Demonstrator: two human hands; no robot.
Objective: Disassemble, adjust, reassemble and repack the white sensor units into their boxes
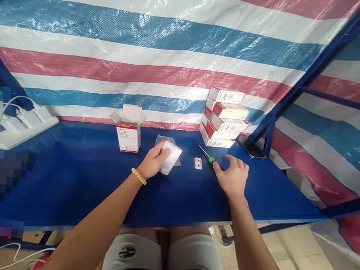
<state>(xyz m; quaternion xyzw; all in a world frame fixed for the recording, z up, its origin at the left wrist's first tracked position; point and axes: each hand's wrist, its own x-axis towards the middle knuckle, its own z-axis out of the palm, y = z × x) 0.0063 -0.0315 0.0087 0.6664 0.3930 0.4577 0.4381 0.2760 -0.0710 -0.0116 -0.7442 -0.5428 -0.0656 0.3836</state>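
Note:
My left hand [154,160], with a yellow twisted band at its wrist, is closed around a white rounded-corner detector [172,155] above the table. Behind the detector, a clear plastic bag [177,160] lies partly hidden. My right hand [234,175] has its thumb and fingers spread apart, with the thumb at the handle of a screwdriver [211,159]. That handle is green and black, and the thin shaft points to the back left. Between the two hands a small white plastic piece [198,163] lies flat on the blue table [170,201].
An opened detector box [127,137] stands at the left. Stacked white and red boxes [223,126] rise at the back right, beside a dark phone [251,146]. A white power strip [23,127] with cables occupies the far left. Striped sheeting [147,35] hangs behind the table.

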